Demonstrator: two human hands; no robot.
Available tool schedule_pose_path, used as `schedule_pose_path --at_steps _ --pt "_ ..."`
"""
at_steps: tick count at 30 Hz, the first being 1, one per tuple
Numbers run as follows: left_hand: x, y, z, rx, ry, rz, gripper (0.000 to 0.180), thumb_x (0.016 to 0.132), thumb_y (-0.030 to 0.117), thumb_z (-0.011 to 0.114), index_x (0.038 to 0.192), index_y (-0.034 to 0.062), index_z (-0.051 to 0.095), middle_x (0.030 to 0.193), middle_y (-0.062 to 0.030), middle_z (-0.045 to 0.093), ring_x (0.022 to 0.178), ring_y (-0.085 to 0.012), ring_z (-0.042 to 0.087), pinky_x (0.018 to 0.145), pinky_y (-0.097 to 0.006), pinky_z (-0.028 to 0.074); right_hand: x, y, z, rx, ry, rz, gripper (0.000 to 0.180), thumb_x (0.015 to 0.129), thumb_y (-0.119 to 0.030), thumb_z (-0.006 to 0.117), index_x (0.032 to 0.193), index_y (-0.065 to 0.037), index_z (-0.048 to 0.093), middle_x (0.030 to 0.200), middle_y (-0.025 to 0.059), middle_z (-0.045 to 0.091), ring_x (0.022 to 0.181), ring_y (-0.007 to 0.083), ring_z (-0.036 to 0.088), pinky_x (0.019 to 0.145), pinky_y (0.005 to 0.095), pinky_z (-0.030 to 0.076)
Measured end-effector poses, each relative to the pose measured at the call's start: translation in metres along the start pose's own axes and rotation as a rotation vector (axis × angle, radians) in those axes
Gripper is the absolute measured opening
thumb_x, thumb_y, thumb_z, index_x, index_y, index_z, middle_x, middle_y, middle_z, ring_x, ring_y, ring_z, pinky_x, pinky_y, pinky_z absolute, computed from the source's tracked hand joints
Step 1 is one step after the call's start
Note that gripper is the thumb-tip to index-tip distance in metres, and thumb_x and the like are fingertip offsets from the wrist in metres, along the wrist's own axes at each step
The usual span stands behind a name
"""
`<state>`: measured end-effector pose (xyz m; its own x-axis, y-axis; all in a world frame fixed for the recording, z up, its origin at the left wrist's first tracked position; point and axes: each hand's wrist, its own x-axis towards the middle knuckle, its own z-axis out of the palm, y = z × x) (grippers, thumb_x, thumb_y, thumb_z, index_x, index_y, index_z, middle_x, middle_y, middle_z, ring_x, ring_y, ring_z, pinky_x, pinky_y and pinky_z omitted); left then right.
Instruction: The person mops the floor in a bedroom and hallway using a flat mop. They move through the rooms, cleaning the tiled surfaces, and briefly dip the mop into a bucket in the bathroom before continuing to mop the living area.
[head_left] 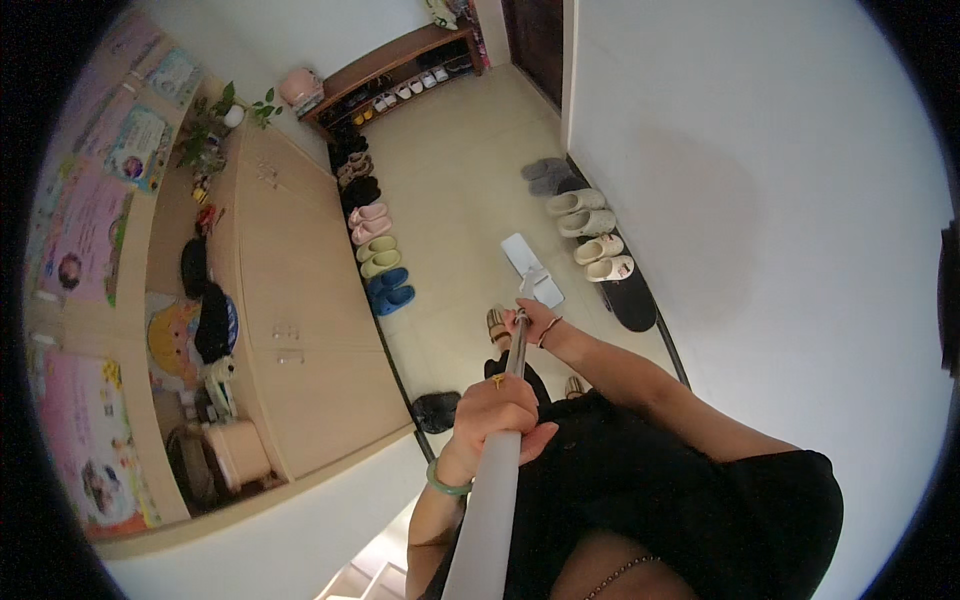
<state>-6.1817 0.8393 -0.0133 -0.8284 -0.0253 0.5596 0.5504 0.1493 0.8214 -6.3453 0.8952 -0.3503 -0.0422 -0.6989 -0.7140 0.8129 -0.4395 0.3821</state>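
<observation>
A flat mop runs away from me, its thick pale grip close below my chest and its rectangular white head down on the floor. My left hand, with a green bangle at the wrist, is wrapped round the upper handle. Farther down, my right hand closes round the thin metal pole. The mop head lies flat near the shoes along the right wall, apart from them. My feet, in striped sandals, stand just behind it.
Along the left cabinet stand pink, green and blue slippers and a black bag-like thing. Grey slippers, pale clogs and a black skateboard-like board line the right wall. A wooden shoe rack is at the far end, beside a dark door.
</observation>
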Motion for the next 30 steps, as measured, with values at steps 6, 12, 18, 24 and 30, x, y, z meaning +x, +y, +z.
schedule_pose_path --at_steps 6,12,18,24,30 --pt "0.056 -0.079 -0.078 -0.019 -0.034 0.033 0.028 0.07 -0.005 0.076 0.077 0.0067 0.052 0.064 -0.0063 0.056 0.056 -0.0209 0.054 0.052 -0.032 0.046 0.062 -0.022 0.078 -0.086 0.111 -0.155 0.04 0.1 -0.027 0.05 0.115 0.006 0.033 0.09 0.0168 0.053 0.065 0.0222 0.054 0.059 0.0366 0.052" --pt "0.113 -0.148 -0.149 -0.123 -0.115 -0.027 0.027 0.071 -0.009 0.073 0.076 0.0082 0.052 0.065 -0.0061 0.058 0.056 -0.019 0.054 0.051 -0.03 0.043 0.099 -0.034 0.16 -0.141 0.171 -0.333 0.039 0.1 -0.026 0.049 0.12 0.006 0.037 0.105 0.0221 0.054 0.081 0.0275 0.061 0.073 0.0407 0.056" --pt "0.174 -0.222 -0.166 -0.206 -0.157 -0.06 0.027 0.072 -0.011 0.071 0.073 0.0083 0.052 0.062 -0.0034 0.055 0.054 -0.0125 0.05 0.05 -0.027 0.038 0.106 -0.078 0.197 -0.306 0.092 -0.535 0.044 0.099 -0.033 0.052 0.117 0.006 0.043 0.11 0.024 0.055 0.093 0.0351 0.063 0.078 0.0468 0.056" --pt "0.245 -0.28 -0.151 -0.188 -0.215 -0.051 0.013 0.08 0.002 0.073 0.08 0.0044 0.06 0.065 -0.0056 0.058 0.058 -0.0146 0.053 0.057 -0.027 0.044 0.049 -0.117 0.254 -1.163 0.115 -0.882 0.048 0.099 -0.035 0.052 0.123 0.006 0.043 0.112 0.0215 0.058 0.098 0.036 0.063 0.077 0.0485 0.055" --pt "0.325 -0.298 -0.102 -0.179 -0.133 -0.311 0.02 0.087 0.015 0.073 0.073 0.0061 0.061 0.063 0.0045 0.055 0.056 -0.0047 0.051 0.05 -0.023 0.04 -0.032 -0.182 0.322 -1.938 0.532 -1.438 0.047 0.101 -0.032 0.045 0.133 0.002 0.044 0.097 0.0172 0.069 0.084 0.0327 0.069 0.068 0.0445 0.055"
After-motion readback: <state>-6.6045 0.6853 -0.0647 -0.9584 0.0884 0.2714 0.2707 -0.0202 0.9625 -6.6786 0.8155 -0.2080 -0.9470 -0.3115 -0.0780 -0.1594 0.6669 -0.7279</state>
